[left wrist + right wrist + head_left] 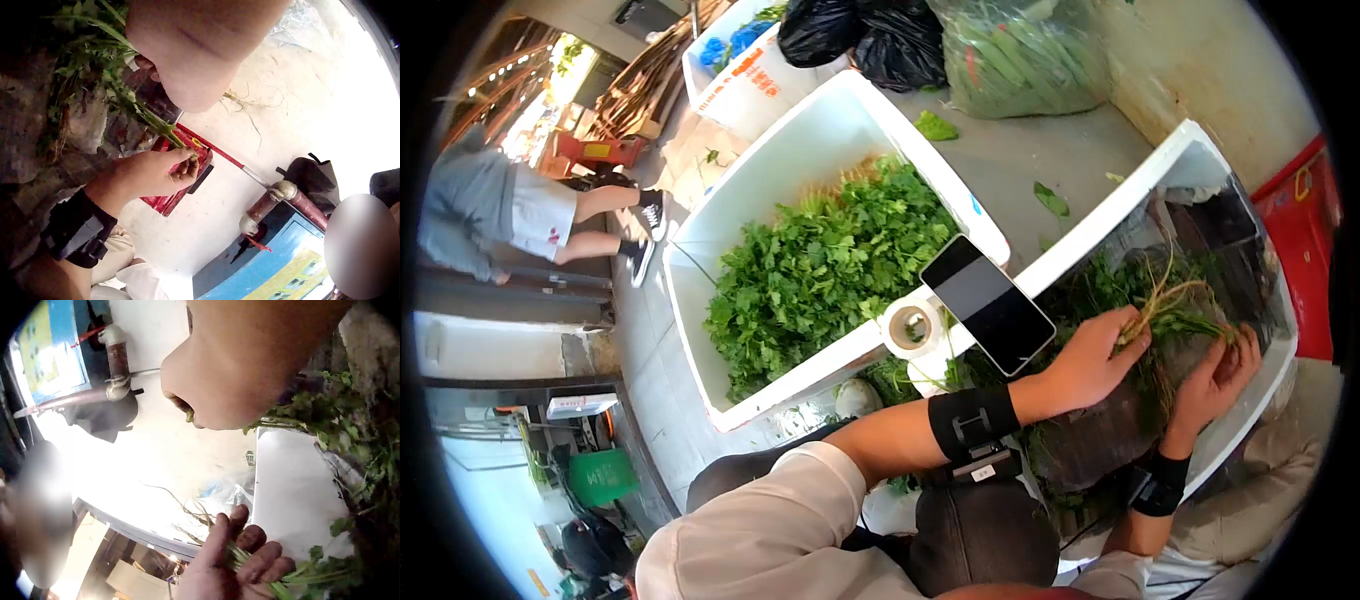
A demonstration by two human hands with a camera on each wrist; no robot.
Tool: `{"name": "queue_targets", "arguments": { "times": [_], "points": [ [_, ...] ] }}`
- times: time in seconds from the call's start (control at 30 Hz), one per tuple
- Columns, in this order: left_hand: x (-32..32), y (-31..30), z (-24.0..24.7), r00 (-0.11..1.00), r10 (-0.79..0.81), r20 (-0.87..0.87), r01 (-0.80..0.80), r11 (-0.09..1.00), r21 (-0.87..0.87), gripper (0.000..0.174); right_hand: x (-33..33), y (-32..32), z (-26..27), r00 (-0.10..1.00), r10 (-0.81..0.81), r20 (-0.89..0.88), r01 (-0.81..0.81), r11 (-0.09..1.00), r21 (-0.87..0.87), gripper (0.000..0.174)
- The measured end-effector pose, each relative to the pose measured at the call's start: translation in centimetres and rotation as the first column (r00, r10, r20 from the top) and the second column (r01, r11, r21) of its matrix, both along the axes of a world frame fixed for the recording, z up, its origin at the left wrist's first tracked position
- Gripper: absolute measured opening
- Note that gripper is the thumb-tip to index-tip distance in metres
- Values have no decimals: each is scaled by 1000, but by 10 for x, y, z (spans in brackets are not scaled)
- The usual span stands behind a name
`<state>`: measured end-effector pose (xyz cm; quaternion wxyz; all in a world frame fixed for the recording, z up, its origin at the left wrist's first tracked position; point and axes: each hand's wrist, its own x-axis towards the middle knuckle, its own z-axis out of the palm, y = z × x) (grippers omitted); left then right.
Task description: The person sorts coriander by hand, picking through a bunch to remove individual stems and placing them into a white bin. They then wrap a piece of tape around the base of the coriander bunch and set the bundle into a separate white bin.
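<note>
My left hand [1090, 365] holds a small bunch of leafy green herbs, with thin roots [194, 515] sticking out past the fingers in the right wrist view. Close beside it, my right hand [1215, 388] pinches green stems [164, 128] between thumb and fingertips, as the left wrist view shows. Both hands are over a white foam box [1090, 225] that contains dark plastic and loose herbs [1100, 285]. In the right wrist view the near palm hides part of what my right hand [237, 375] grips.
Another foam box [750, 180] holds a pile of leafy herbs [820, 255]. A phone [990, 305] and a tape roll [912, 327] lie on the box edges. Behind are black bags [900, 45] and a clear bag of greens [1025, 60]. A person [545, 205] stands at the left.
</note>
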<state>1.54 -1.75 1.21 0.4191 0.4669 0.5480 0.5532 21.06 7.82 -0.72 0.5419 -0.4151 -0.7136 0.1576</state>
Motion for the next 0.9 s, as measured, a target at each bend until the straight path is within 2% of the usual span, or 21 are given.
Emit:
{"name": "queue_targets", "arguments": {
  "times": [0.03, 0.07, 0.1, 0.13, 0.17, 0.23, 0.27, 0.3, 0.37, 0.43, 0.6, 0.7, 0.77, 0.83, 0.87, 0.9],
  "points": [
    [2, -1, -1, 997, 66, -30, -64, 996, 55, 16, -1, 2, -1, 998, 62, 3, -62, 998, 32, 24],
    [2, -2, -4, 991, 101, -93, -94, 993, 73, 17, -2, -3, -2, 993, 115, -26, -117, 992, -48, 24],
    [-3, -2, 1, 984, 84, -159, -72, 994, 79, 18, -8, -5, 6, 992, 121, 36, -120, 992, -30, 26],
    [-4, -2, 1, 986, 99, -134, -84, 990, 111, 19, -14, -10, 14, 990, 144, -2, -143, 980, -139, 27],
    [-2, -2, -1, 988, 107, -111, -97, 991, 98, 20, -13, -12, 14, 968, 216, -125, -243, 931, -274, 27],
    [-3, 2, -4, 984, 39, -173, -28, 998, 64, 23, -15, -14, 21, 927, 293, -234, -369, 824, -431, 25],
    [-3, 3, -3, 989, -14, -145, 17, 1000, 18, 23, -14, -12, 16, 900, 317, -299, -426, 784, -451, 23],
    [-2, 2, 4, 998, -66, -11, 64, 994, -93, 22, -16, -12, 17, 886, 332, -325, -459, 731, -505, 22],
    [3, 4, 2, 988, -65, 139, 83, 989, -125, 18, -19, -16, 20, 906, 287, -313, -418, 728, -543, 23],
    [4, 3, 4, 991, -83, 107, 96, 988, -123, 19, -20, -18, 20, 891, 311, -330, -453, 582, -675, 25],
    [2, 4, -1, 993, -96, 70, 104, 986, -129, 19, -21, -21, 16, 860, 340, -380, -510, 535, -674, 29],
    [2, 3, -7, 992, -117, 49, 122, 985, -122, 19, -21, -23, 13, 864, 369, -343, -503, 579, -642, 31],
    [1, 1, -2, 992, -124, 35, 129, 973, -192, 19, -18, -23, 12, 853, 384, -354, -520, 554, -650, 31],
    [2, 1, 0, 995, -79, 69, 89, 983, -158, 19, -22, -25, 19, 842, 342, -417, -539, 563, -627, 31],
    [4, 1, 0, 992, -52, 117, 69, 986, -152, 20, -19, -24, 24, 830, 356, -430, -558, 505, -659, 32],
    [5, 1, 0, 991, -59, 117, 77, 985, -153, 20, -18, -24, 23, 832, 349, -430, -554, 509, -659, 32]
  ]
}}
